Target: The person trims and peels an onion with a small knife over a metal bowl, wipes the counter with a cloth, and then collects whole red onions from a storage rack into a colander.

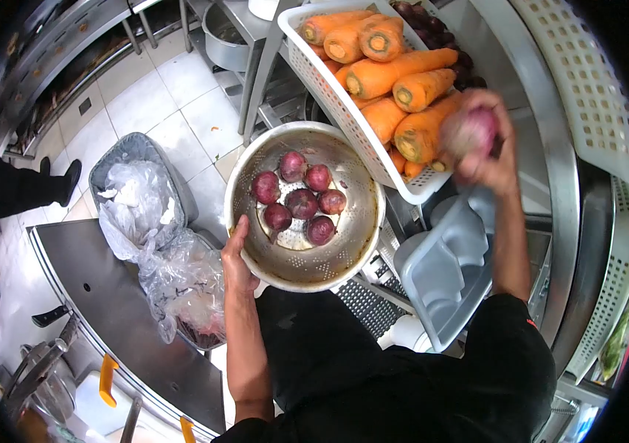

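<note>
My left hand grips the rim of a round metal colander at its lower left, thumb over the edge. Several red onions lie in the bottom of the colander. Over at the right, my right hand is closed around another red onion, slightly blurred by motion. It is beside a white plastic basket heaped with large orange carrots. Part of the basket's right side is hidden behind this hand and onion.
Dark red produce sits behind the carrots. A grey plastic container stands below my right forearm. To the left are a bin lined with clear plastic bags and a steel counter. Another person's legs show at far left.
</note>
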The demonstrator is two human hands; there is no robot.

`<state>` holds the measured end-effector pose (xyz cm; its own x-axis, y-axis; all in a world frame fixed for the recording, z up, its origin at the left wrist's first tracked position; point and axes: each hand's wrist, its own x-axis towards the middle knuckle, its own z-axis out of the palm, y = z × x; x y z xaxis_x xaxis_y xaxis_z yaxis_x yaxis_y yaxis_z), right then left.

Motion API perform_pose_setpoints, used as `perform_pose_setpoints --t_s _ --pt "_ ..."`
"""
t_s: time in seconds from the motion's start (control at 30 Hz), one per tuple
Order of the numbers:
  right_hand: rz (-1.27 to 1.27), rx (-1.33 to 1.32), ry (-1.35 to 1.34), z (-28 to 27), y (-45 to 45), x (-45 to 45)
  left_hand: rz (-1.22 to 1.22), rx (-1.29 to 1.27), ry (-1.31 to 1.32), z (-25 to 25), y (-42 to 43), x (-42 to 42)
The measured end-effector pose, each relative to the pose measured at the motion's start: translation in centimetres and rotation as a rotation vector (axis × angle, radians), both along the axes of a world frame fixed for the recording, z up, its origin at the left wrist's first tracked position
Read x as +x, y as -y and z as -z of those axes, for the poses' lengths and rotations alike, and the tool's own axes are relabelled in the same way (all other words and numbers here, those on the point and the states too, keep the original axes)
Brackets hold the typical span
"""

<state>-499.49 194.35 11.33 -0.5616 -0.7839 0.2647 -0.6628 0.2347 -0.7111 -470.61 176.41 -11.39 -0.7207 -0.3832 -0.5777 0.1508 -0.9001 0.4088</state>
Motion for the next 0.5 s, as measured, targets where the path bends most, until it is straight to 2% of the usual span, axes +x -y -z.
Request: perform_pose_setpoints --t_s 0.03,0.1,0.13,0.17,0.2,0.27,0.33,0.43,0.47,0.5 --pt "-0.155 0.073 -0.107 -0.1 0.9 2.4 0.007 -0.014 0.006 0.3 0.0 0.0" --pt "-0.316 0.174 -0.103 1.3 2.9 8.1 0.009 -0.006 -0.015 -0.8 0.2 -0.1" --pt "-0.317 0.26 -0.109 2.3 3.7 10.6 0.011 -0.004 -0.029 -1.3 0.2 -0.2" --pt "-0.342 0.255 0.027 4.1 4.6 12.4 0.007 -0.001 -0.047 -1.2 0.3 -0.2" --pt "-0.403 0.386 0.02 5.3 5.4 13.4 0.005 0.003 -0.068 -1.0 0.3 -0.1" --pt "-0.495 0.485 -0.014 8.7 6.2 14.9 0.002 0.001 -0.107 -1.2 0.1 -0.2" --pt "-0.511 0.467 -0.162 9.2 6.8 15.9 0.005 -0.013 -0.134 -1.7 0.2 -0.2" --pt "-0.377 0.224 -0.352 5.8 7.0 13.1 0.006 -0.005 -0.076 -1.5 -0.1 0.1" --pt "-0.285 0.105 -0.331 4.3 6.6 11.3 -0.003 -0.007 -0.05 -1.4 -0.4 0.1" --pt "-0.102 0.024 -0.451 3.4 5.4 9.3 -0.016 -0.009 -0.025 -1.3 -0.5 0.1"
